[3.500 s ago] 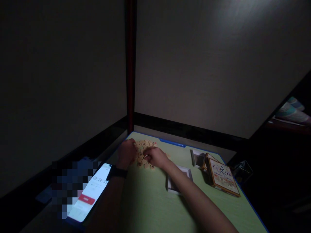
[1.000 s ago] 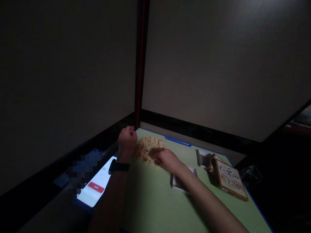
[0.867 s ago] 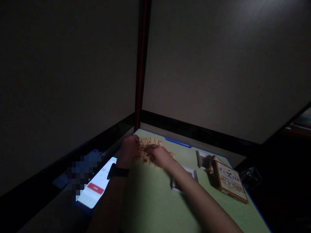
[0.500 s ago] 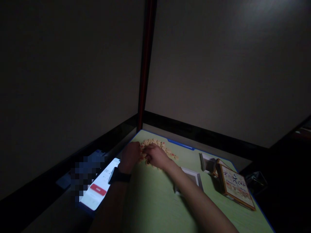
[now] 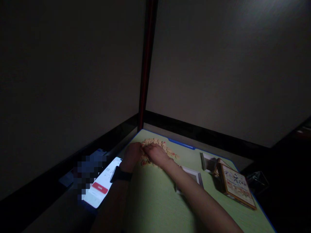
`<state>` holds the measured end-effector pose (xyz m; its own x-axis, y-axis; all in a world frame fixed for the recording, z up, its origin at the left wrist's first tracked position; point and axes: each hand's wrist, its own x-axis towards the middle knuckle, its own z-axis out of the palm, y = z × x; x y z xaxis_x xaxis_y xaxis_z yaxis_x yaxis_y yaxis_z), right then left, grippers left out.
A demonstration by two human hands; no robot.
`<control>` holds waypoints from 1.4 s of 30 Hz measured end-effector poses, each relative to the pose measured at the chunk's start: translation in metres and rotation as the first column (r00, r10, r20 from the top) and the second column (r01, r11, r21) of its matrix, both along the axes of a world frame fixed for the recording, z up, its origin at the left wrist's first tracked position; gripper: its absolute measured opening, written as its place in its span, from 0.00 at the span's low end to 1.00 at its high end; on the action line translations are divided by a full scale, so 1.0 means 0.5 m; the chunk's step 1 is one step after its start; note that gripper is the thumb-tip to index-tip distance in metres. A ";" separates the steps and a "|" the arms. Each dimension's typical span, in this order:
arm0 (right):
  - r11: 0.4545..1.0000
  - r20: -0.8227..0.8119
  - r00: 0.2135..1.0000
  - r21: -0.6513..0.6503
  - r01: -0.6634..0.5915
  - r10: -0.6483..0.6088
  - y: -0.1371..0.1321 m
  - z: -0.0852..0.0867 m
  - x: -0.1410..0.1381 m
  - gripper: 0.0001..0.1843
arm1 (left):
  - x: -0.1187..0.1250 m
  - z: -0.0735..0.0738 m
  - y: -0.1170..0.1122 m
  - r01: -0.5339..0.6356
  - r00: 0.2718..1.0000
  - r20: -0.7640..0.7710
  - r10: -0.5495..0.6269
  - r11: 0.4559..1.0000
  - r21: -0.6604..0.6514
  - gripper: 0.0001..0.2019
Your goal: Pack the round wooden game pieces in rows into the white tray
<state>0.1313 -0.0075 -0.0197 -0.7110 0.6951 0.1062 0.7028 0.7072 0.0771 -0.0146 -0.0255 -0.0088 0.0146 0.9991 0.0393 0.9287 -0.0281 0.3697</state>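
Currently: left hand [image 5: 133, 153], right hand [image 5: 155, 153], grips indiscernible, at discs [image 5: 155, 141]; possible risk, broad sweep spilling some off table [image 5: 155, 200].

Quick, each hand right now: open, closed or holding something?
Left hand: beside the round pieces; too dark to tell.
Right hand: over the pieces; open or closed cannot be told.

Dark watch [image 5: 115, 174] on a black strap [image 5: 125, 175] around the left wrist [image 5: 126, 167], both forearms [image 5: 194, 191] bare
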 end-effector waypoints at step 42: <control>0.964 0.050 0.969 -0.098 0.246 -0.242 0.004 0.042 0.000 0.15 | 0.030 -0.026 -0.001 -0.027 0.997 -0.073 0.027 1.000 0.002 0.13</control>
